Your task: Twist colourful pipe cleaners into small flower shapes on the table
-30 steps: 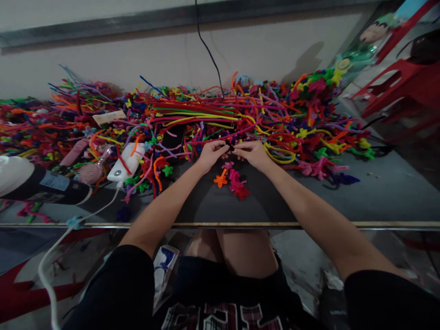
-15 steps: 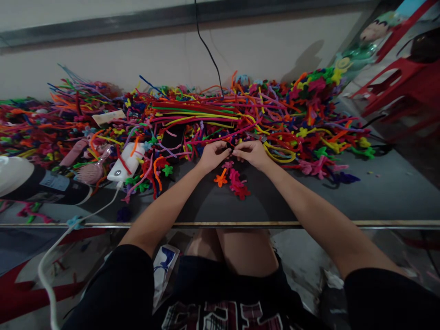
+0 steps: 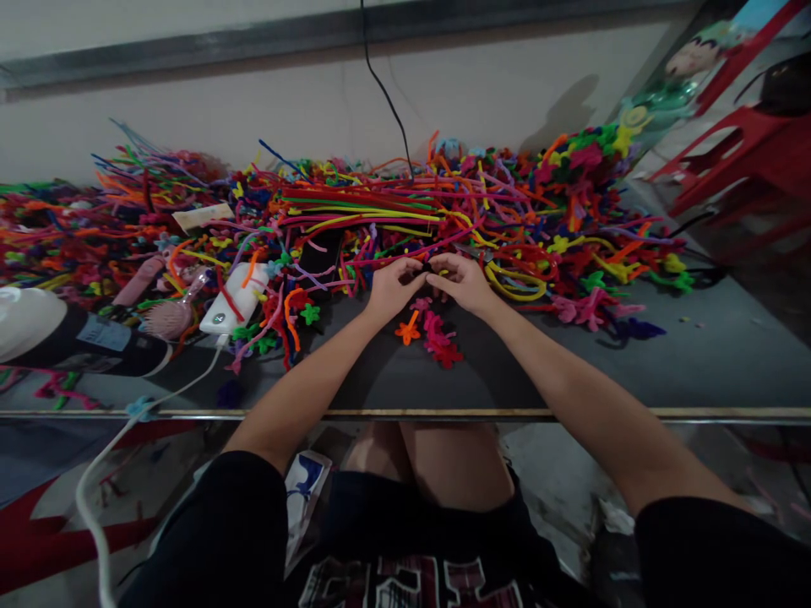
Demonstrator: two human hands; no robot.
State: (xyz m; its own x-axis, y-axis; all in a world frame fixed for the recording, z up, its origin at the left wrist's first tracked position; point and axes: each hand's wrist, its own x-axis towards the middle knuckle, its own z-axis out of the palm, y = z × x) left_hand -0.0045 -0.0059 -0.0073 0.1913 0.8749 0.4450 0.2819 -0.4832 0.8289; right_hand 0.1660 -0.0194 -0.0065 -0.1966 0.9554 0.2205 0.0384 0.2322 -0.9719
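My left hand point(image 3: 394, 289) and my right hand point(image 3: 462, 285) meet fingertip to fingertip over the table, both closed in a pinch. A small dark piece point(image 3: 428, 267) shows between them, mostly covered by the fingers; its kind is not clear. Just below the hands, an orange pipe-cleaner flower point(image 3: 408, 330) lies on the dark tabletop. Beside it are pink pipe-cleaner flowers point(image 3: 434, 325) and a red one point(image 3: 449, 355). Behind the hands lies a bundle of straight pipe cleaners point(image 3: 361, 207) in red, green, yellow and pink.
A heap of coloured pipe cleaners point(image 3: 158, 181) runs along the wall. To the left lie a white power bank point(image 3: 236, 297) with a cable, a pink hairbrush point(image 3: 170, 320) and a dark tumbler point(image 3: 95, 338). Red plastic chairs point(image 3: 741, 156) stand at the right.
My fingertips have shifted slightly around the small dark piece, and the right fingers have spread a little. The view has moved very slightly; the flowers below stay put.
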